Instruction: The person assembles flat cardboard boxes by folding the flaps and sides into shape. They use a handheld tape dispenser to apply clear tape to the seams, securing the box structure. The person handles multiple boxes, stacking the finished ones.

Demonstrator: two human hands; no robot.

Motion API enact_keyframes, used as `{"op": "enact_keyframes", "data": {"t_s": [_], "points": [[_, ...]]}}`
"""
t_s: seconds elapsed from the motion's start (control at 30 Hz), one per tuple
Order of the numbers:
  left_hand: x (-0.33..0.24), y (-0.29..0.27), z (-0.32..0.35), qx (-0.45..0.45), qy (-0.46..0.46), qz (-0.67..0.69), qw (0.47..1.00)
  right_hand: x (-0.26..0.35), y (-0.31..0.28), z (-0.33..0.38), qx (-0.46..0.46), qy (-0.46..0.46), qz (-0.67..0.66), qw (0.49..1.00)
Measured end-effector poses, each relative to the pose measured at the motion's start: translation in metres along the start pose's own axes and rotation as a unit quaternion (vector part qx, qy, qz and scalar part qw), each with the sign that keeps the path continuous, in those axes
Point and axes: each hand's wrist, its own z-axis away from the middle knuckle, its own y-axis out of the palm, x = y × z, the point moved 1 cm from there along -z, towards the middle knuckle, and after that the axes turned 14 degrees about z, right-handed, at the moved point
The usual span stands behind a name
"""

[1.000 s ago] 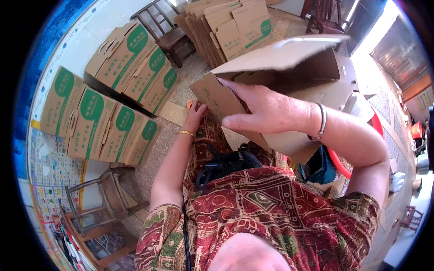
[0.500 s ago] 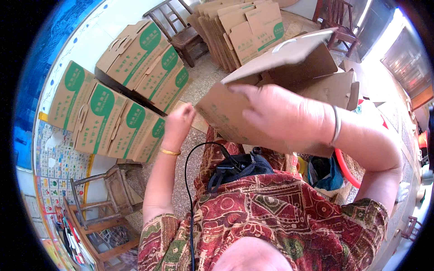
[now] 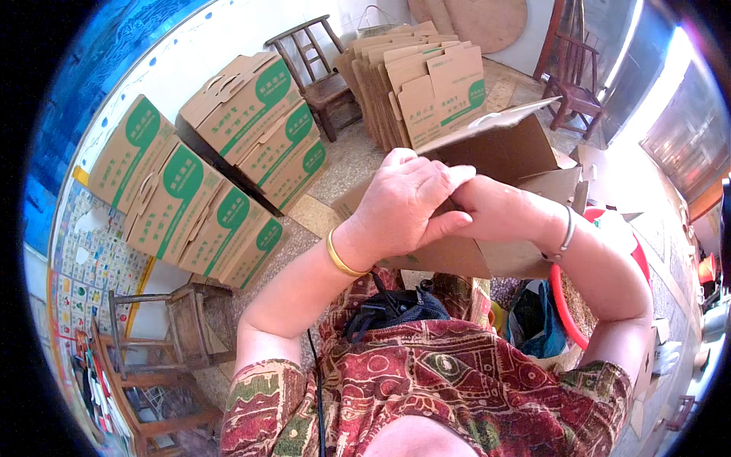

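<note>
Speckled stone floor point(image 3: 346, 171) fills the middle of the frame, with finished cardboard boxes bearing green ovals point(image 3: 221, 179) stacked at the upper left against a pale wall. A bundle of flat folded cartons point(image 3: 426, 87) stands on edge at top centre, beside a dark wooden chair point(image 3: 320, 72); a second wooden chair point(image 3: 572, 84) sits at the upper right, and a low wooden stool point(image 3: 164, 327) at the lower left.

At centre frame the person holds a half-assembled cardboard box point(image 3: 502, 164). Its long axis runs from centre toward the upper right, and its open flaps point up and to the right, away from the person. The left hand point(image 3: 407, 202), with a gold bangle at the wrist, is curled over the near edge of the box, fingers closed on the cardboard. The right hand point(image 3: 495, 209), with a silver bracelet, meets it from the right and also grips that edge; its fingers are mostly hidden under the left hand.

The box's lower side is covered by both hands and forearms. A red basin point(image 3: 567, 305) at the right is partly hidden behind the right arm.

Half a second ago the left hand was off to the left, on the box's left corner, while the right hand lay spread over the flap; now the two are clasped together at the near edge.
</note>
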Motion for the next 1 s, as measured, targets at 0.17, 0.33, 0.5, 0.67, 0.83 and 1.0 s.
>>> {"op": "enact_keyframes", "data": {"t_s": [0.17,0.33,0.5,0.67,0.83,1.0], "points": [[0.005,-0.003,0.008,0.001,-0.009,-0.023,1.000,0.031,-0.040,0.030,0.064,0.092,0.100,0.989],[0.025,-0.021,0.022,-0.078,-0.011,0.038,0.996,-0.027,-0.086,0.127,-0.405,0.148,0.045,0.901],[0.049,-0.063,0.049,-0.184,-0.065,0.092,0.976,-0.107,-0.095,0.172,-0.515,0.200,0.057,0.832],[0.071,-0.108,0.089,-0.296,-0.139,0.221,0.919,-0.113,-0.063,0.155,-0.464,0.159,-0.044,0.870],[0.078,-0.122,0.105,-0.344,-0.113,0.308,0.880,-0.118,-0.056,0.137,-0.455,0.158,-0.095,0.871],[0.094,-0.117,0.095,-0.400,-0.135,0.295,0.857,-0.140,-0.039,0.141,-0.473,0.232,-0.139,0.838]]}}
